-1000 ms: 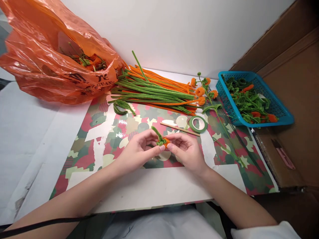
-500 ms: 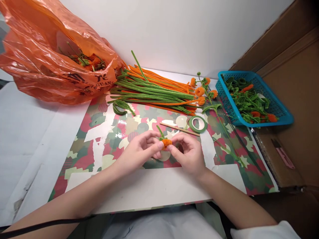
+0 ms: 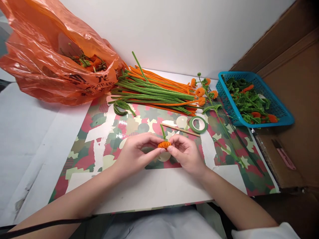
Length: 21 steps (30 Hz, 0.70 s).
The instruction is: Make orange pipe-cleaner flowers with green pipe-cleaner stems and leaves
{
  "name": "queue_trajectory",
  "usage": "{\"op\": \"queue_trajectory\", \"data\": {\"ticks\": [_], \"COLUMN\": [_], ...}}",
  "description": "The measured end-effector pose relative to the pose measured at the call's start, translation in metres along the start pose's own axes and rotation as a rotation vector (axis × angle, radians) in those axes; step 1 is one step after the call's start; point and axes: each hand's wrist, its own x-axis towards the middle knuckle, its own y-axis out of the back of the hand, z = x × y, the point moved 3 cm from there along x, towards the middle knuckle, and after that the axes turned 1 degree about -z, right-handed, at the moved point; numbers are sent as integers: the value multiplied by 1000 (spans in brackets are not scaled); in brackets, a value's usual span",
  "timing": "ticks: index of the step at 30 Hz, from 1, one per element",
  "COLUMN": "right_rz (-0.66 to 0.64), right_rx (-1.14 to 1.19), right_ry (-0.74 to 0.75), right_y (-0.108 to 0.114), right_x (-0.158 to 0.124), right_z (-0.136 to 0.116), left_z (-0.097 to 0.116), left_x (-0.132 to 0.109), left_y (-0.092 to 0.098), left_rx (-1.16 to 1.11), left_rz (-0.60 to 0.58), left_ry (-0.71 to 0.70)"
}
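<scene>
Between my two hands is a small orange pipe-cleaner flower (image 3: 163,145) with a short green stem pointing up and away from me. My left hand (image 3: 139,151) pinches its left side between thumb and fingers. On its right side, the thumb and forefinger of my right hand (image 3: 185,151) press against it. Just beyond the hands lie a thin wooden stick (image 3: 181,128) and a roll of green tape (image 3: 198,124). Farther back, green pipe cleaners (image 3: 154,89) and orange pipe cleaners (image 3: 161,77) lie in a long bundle.
A finished stem of orange flowers (image 3: 200,92) lies right of the bundle. At the right stands a blue basket (image 3: 274,99) of green and orange pieces, with a pink-handled cutter (image 3: 286,159) near it. An orange plastic bag (image 3: 50,79) fills the back left. Patterned paper (image 3: 82,146) covers the table.
The orange flower has been turned so its ridged side shows more and its stem stands straighter. My left fingers have straightened and shifted along its edge.
</scene>
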Motion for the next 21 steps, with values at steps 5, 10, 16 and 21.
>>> {"op": "queue_trajectory", "data": {"ticks": [5, 10, 16, 21], "right_rz": [-44, 163, 284, 328], "right_rx": [100, 59, -331, -474], "right_ry": [-90, -12, 371, 522], "right_y": [0, 3, 0, -3], "right_x": [3, 1, -9, -12], "right_z": [1, 1, -13, -15], "left_z": [1, -1, -2, -5], "left_x": [2, 4, 1, -4], "left_y": [-1, -5, -7, -13], "left_rx": [-32, -222, -254, -261], "left_rz": [-11, 79, 161, 144], "left_ry": [44, 267, 282, 261]}}
